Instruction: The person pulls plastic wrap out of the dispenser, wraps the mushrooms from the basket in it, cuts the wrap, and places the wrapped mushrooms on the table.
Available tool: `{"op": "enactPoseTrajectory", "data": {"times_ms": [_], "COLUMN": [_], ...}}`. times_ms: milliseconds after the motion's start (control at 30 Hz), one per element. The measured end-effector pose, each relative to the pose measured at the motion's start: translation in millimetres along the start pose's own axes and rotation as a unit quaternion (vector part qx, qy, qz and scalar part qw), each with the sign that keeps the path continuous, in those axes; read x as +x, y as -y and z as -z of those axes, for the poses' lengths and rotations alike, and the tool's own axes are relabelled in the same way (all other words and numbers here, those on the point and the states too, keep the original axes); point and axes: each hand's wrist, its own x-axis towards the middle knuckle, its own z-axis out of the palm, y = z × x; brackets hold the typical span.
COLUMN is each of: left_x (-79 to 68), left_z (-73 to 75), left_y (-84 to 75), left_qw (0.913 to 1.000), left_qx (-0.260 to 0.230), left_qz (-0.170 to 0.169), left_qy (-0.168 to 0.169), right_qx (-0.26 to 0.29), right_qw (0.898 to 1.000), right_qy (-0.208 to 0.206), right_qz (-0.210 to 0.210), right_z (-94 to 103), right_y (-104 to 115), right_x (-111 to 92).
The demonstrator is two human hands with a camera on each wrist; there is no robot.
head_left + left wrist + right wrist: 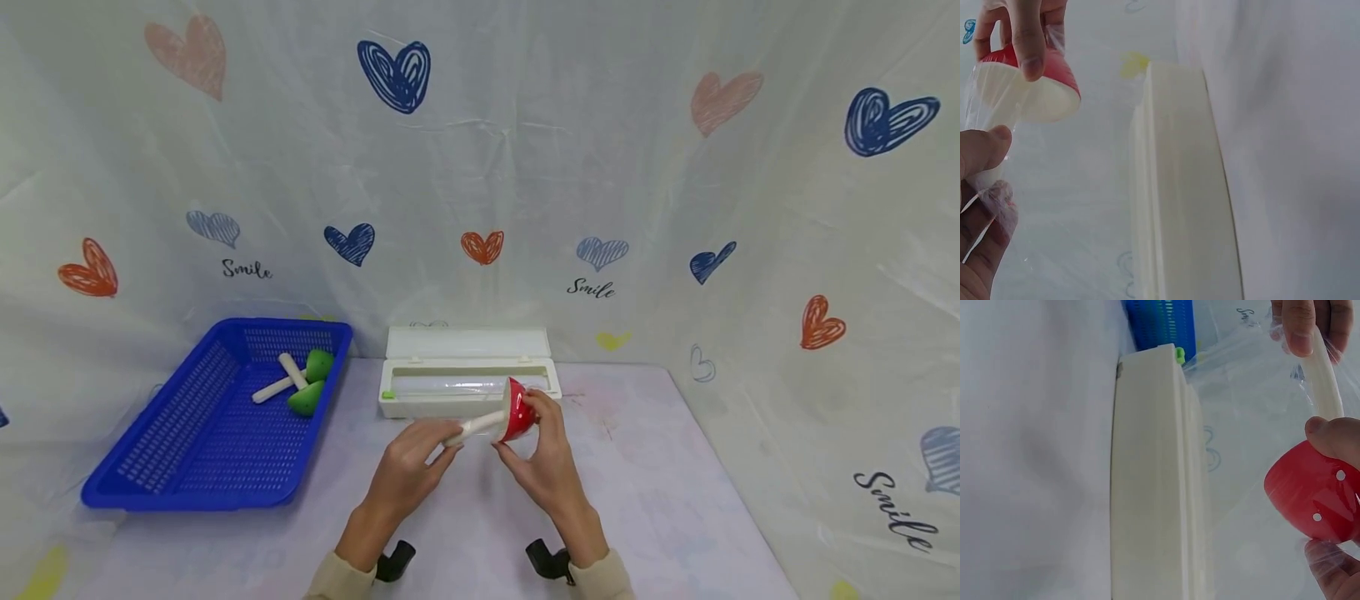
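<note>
A toy mushroom with a red, white-dotted cap (520, 408) and a white stem (483, 423) is held sideways above the table, just in front of the cling film box (427, 408). My left hand (408, 462) pinches the stem's end between thumb and fingers. My right hand (551, 467) grips the cap, thumb on one side and fingers on the other. Clear cling film (997, 103) lies over the mushroom and under the fingertips. In the right wrist view, the film (1235, 369) stretches out beside the stem. The white box has its lid raised, with a film roll (450, 384) inside.
A blue plastic basket (180, 504) stands at the left, with two green-capped toy mushrooms (306, 402) near its right wall. A heart-printed curtain (480, 167) hangs behind the table (660, 500) and at its sides. Black cameras (395, 561) sit at both wrists.
</note>
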Motion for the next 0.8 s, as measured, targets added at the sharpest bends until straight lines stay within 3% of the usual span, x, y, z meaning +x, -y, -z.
{"op": "enactPoseTrajectory", "data": {"times_ms": [200,433,667,800], "left_x": [2.1,5.0,12.2,16.0], "left_z": [4.0,8.6,10.0,10.8], "left_y": [-1.6,-6.8,-8.7,-11.7], "left_qw": [0.9999,0.9999,0.9992,0.9993], "left_qx": [0.002,0.007,0.009,-0.004], "left_qz": [-0.012,0.006,-0.028,-0.028], "left_qy": [-0.006,0.004,-0.027,-0.024], "right_qx": [0.001,-0.007,-0.015,-0.013], "right_qw": [1.000,1.000,0.999,0.999], "right_qy": [0.001,-0.006,-0.029,-0.035], "right_qz": [0.006,0.011,0.033,0.032], "right_z": [3.3,7.6,14.3,18.8], "right_y": [5,9,12,14], "right_x": [2,3,8,11]}}
